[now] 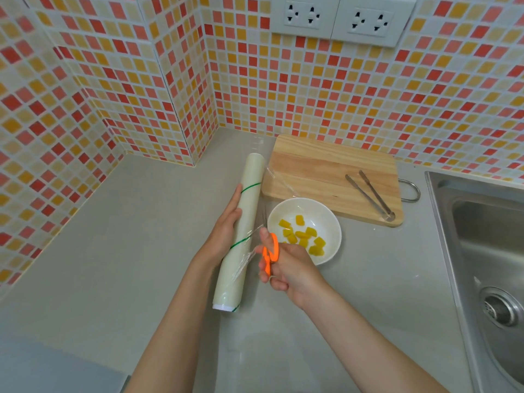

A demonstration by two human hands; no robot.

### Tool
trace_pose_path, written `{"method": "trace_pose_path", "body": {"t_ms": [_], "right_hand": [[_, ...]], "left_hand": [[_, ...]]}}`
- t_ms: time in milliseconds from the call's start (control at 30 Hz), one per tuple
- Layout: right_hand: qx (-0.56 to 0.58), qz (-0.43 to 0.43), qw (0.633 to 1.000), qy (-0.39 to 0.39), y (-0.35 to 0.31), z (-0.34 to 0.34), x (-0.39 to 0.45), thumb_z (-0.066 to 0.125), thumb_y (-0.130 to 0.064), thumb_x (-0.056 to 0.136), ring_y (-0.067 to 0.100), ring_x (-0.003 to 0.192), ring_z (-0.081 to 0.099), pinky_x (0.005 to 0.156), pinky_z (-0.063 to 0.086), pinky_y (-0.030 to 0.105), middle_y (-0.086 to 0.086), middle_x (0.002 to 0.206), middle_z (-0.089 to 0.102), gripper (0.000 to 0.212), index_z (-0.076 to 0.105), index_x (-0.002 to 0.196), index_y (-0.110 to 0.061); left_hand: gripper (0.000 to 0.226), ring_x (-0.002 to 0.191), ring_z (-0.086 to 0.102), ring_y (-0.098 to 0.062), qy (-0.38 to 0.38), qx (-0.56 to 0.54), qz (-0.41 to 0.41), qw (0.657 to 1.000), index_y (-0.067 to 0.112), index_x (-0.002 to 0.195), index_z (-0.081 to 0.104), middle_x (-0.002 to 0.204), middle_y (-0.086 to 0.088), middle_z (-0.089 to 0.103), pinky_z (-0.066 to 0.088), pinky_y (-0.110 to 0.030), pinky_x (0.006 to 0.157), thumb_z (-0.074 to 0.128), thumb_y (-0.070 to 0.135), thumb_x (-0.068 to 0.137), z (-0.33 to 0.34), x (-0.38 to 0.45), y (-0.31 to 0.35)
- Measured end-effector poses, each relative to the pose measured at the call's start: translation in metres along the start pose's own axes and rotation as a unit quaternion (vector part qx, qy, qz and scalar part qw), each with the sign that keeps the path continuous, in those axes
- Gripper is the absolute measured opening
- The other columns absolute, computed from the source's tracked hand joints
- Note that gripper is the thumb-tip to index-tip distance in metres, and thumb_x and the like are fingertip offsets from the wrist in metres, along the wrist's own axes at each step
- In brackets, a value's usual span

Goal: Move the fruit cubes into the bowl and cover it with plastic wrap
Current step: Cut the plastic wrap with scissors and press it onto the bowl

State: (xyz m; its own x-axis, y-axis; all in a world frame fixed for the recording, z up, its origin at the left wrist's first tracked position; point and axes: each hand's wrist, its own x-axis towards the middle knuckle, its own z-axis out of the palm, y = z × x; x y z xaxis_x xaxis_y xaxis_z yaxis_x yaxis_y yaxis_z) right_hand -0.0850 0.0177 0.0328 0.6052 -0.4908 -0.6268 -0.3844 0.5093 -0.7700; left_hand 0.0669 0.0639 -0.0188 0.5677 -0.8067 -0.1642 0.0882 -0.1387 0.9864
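A white bowl (329,219) stands on the grey counter and holds several yellow fruit cubes (303,236). Left of it, a long roll of plastic wrap (243,231) is lifted at a slant, and my left hand (225,231) grips its middle from the left. A clear sheet of wrap (276,177) stretches from the roll toward the bowl and board. My right hand (289,270) holds orange-handled scissors (269,255) right beside the roll, at the sheet's edge. The blades are hard to make out.
A wooden cutting board (326,165) lies behind the bowl with metal tongs (368,194) on its right part. A steel sink (487,251) fills the right side. Tiled walls close the back and left. Bare counter (127,236) spreads to the left.
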Motion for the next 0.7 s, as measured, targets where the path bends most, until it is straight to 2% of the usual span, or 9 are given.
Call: {"method": "trace_pose_path", "body": {"t_ms": [133,233,300,333,400,433,500,567,700], "right_hand": [[0.006,0.007,1.000,-0.013,-0.005,0.002,0.003,0.063,-0.060,0.070,0.014,0.039,0.050,0.033,0.016,0.016,0.002,0.053,0.054,0.051,0.061,0.080,-0.011],[0.008,-0.004,1.000,-0.016,-0.007,0.003,0.006,0.065,-0.062,0.065,0.011,0.036,0.048,0.031,0.016,0.016,0.000,0.050,0.054,0.055,0.062,0.080,-0.010],[0.011,-0.008,0.999,-0.029,-0.010,0.004,0.008,0.064,-0.069,0.051,0.012,0.038,0.050,0.031,0.017,0.016,0.000,0.053,0.054,0.064,0.061,0.079,-0.012],[0.014,-0.007,0.999,-0.036,-0.011,0.005,0.008,0.063,-0.071,0.047,0.013,0.040,0.051,0.032,0.016,0.016,0.001,0.054,0.054,0.067,0.061,0.079,-0.013],[0.023,-0.003,0.999,-0.046,-0.014,0.005,0.010,0.062,-0.072,0.045,0.013,0.041,0.051,0.033,0.015,0.017,0.000,0.055,0.054,0.068,0.060,0.080,-0.014],[0.029,-0.003,0.999,-0.045,-0.015,0.006,0.012,0.062,-0.072,0.047,0.012,0.040,0.050,0.033,0.015,0.017,0.000,0.054,0.054,0.067,0.060,0.080,-0.013],[0.044,-0.004,0.998,-0.033,-0.016,0.006,0.015,0.062,-0.068,0.057,0.011,0.039,0.048,0.031,0.016,0.016,0.000,0.053,0.053,0.062,0.061,0.080,-0.010],[0.053,-0.003,0.998,-0.026,-0.018,0.006,0.017,0.061,-0.064,0.066,0.011,0.038,0.048,0.031,0.016,0.016,-0.001,0.051,0.053,0.058,0.062,0.082,-0.009],[0.057,0.005,0.998,-0.040,-0.022,0.007,0.023,0.061,-0.070,0.051,0.010,0.039,0.049,0.033,0.015,0.016,-0.002,0.051,0.054,0.073,0.062,0.090,-0.008]], "left_hand": [[0.054,0.143,0.024,-0.009,0.002,0.019,0.008,1.000,0.034,0.147,0.019,0.153,0.016,0.022,0.015,-0.039,0.121,0.025,0.009,0.100,-0.003,-0.002,0.002],[0.053,0.143,0.025,-0.008,0.006,0.021,0.009,1.000,0.037,0.146,0.020,0.151,0.019,0.022,0.015,-0.038,0.120,0.026,0.010,0.100,-0.006,-0.002,0.000],[0.054,0.143,0.028,-0.015,0.012,0.014,0.007,1.000,0.044,0.142,0.023,0.154,0.013,0.023,0.017,-0.043,0.120,0.026,0.011,0.100,-0.009,-0.002,0.000],[0.054,0.142,0.029,-0.024,0.009,0.007,0.003,1.000,0.050,0.138,0.025,0.156,0.005,0.025,0.019,-0.048,0.118,0.026,0.011,0.100,-0.010,-0.002,0.000],[0.055,0.140,0.028,-0.039,-0.002,-0.002,-0.004,1.000,0.058,0.131,0.028,0.156,-0.009,0.029,0.021,-0.056,0.115,0.026,0.013,0.100,-0.011,-0.003,0.003],[0.055,0.140,0.029,-0.037,-0.003,0.001,0.000,1.000,0.059,0.131,0.028,0.156,-0.004,0.029,0.022,-0.053,0.116,0.026,0.013,0.100,-0.011,-0.004,0.004],[0.054,0.142,0.031,-0.019,0.000,0.017,0.015,1.000,0.055,0.133,0.025,0.151,0.016,0.028,0.023,-0.037,0.117,0.026,0.012,0.100,-0.012,-0.005,0.007],[0.054,0.140,0.032,-0.008,-0.001,0.024,0.015,1.000,0.051,0.137,0.023,0.147,0.021,0.028,0.023,-0.029,0.115,0.026,0.012,0.100,-0.013,-0.006,0.009],[0.055,0.141,0.027,-0.005,-0.002,0.037,0.019,0.999,0.042,0.144,0.021,0.149,0.022,0.026,0.022,-0.026,0.115,0.025,0.010,0.100,-0.017,-0.007,0.010]]}}
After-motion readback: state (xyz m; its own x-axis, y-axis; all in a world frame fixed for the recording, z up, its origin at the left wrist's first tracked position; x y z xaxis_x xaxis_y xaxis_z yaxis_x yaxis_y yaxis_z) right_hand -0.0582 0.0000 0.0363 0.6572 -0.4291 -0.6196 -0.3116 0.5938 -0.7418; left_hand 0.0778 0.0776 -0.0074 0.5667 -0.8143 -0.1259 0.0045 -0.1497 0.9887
